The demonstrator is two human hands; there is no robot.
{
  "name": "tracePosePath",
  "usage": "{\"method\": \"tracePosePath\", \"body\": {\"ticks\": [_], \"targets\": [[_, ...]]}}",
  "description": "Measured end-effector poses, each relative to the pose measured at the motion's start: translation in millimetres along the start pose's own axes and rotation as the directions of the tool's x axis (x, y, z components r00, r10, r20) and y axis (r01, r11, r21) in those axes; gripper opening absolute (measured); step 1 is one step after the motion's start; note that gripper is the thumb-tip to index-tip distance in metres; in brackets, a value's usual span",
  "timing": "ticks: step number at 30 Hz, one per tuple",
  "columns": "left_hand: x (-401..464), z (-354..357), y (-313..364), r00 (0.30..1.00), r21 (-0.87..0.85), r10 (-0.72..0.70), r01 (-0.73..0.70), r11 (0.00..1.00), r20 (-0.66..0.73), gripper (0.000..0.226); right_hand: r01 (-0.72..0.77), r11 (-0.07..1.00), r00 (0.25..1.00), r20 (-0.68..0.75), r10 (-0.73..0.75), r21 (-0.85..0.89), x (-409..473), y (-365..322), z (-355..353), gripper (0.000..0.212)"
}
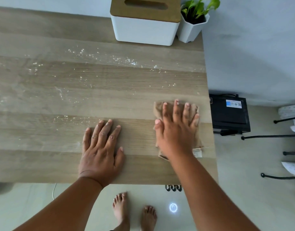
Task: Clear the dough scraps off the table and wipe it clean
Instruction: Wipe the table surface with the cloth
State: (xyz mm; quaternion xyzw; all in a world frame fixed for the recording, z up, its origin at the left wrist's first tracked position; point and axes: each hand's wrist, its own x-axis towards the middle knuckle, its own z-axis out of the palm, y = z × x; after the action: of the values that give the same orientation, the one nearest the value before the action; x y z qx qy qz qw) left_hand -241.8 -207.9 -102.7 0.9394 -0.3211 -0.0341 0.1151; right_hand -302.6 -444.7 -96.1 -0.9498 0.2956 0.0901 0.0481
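Plainly, the wiping is under way but far from finished. The right hand (176,130) lies flat with fingers spread, pressing a brown cloth (160,108) against the wooden table (43,155) close to its right edge. The left hand (101,151) also lies flat with fingers spread, holding nothing, bare on the wood near the front edge, well apart from the cloth.

White floury specks and small dough scraps (123,60) are scattered in a band across the middle of the table and toward its back edge, with thinner patches toward the left edge; none lies under either hand that I can see.

Risks, as I judge them: the cloth sits so near the right edge that a stroke outward would sweep crumbs onto the floor and perhaps onto the black device (230,114) standing below that edge. A dry pass over the powder may only smear it into the grain. A long sweep toward the back right corner could knock the tissue box (145,29) or tip the potted plant (192,24) beside it.

Count: two hands, one cloth, one tissue box, one potted plant, one black device; the scraps are too many and too small to number.
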Motion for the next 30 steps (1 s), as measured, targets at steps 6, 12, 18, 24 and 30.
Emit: {"method": "tracePosePath", "body": {"ticks": [6,12,18,24,30], "targets": [[0,0,1,1.0,0.0,-0.005,0.005,1.0,0.008,0.067,0.419,0.904,0.907,-0.083,-0.412,0.089,-76,-25,19,0.06],[0,-2,2,1.0,-0.008,-0.008,0.008,1.0,0.014,0.067,0.397,0.915,0.916,-0.084,-0.391,0.066,-86,58,20,0.066],[0,1,0,1.0,-0.017,0.005,-0.006,1.0,-0.013,0.066,-0.051,0.997,0.995,-0.087,0.056,0.056,5,56,2,0.063],[0,1,0,1.0,-0.022,0.009,-0.009,1.0,-0.02,0.066,-0.252,0.948,0.96,-0.075,0.27,0.193,104,-2,-23,0.064],[0,3,-2,1.0,-0.014,0.014,-0.015,1.0,-0.016,0.066,0.223,0.973,0.971,-0.102,-0.216,0.06,59,-9,-12,0.061]]}}
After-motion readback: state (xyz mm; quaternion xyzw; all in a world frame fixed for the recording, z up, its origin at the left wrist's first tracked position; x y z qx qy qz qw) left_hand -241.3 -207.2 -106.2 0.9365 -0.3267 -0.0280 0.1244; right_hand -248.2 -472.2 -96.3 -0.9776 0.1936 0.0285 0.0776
